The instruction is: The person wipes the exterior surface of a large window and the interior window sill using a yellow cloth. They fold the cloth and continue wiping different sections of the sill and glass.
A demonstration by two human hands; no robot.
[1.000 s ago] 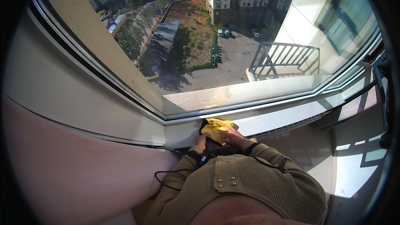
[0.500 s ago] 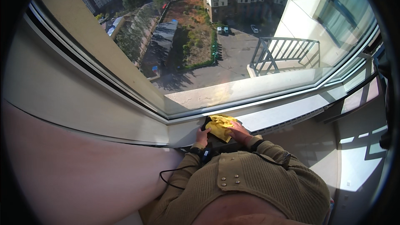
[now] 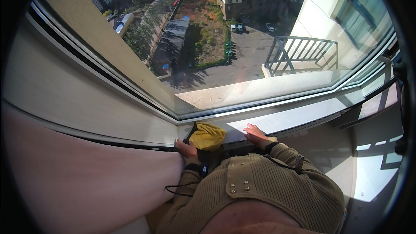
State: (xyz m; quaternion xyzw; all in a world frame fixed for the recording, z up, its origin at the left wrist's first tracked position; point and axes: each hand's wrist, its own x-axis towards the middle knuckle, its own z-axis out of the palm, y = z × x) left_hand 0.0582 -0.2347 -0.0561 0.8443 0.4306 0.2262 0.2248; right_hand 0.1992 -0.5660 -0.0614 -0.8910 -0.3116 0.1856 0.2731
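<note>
My left hand (image 3: 187, 148) is closed at the left edge of a dark thing (image 3: 190, 133), most of which lies hidden under a yellow cloth (image 3: 208, 137). Cloth and dark thing are together in front of the window corner, just above the inner sill. What kind of thing the dark one is, I cannot make out. To the right, my right hand (image 3: 255, 134) is open and empty, fingers apart, over the front edge of the white sill (image 3: 281, 119). A gap separates it from the cloth.
A large window pane (image 3: 242, 60) in a white frame (image 3: 242, 107) rises beyond the sill. Outside are a metal railing (image 3: 303, 54) and a yard far below. A pale pink surface (image 3: 95, 173) lies to my left. A black cord (image 3: 177, 191) loops beside my left forearm.
My left hand has moved left, carrying the cloth and dark thing along. My right hand has let go of the cloth and now stands apart from it, fingers spread.
</note>
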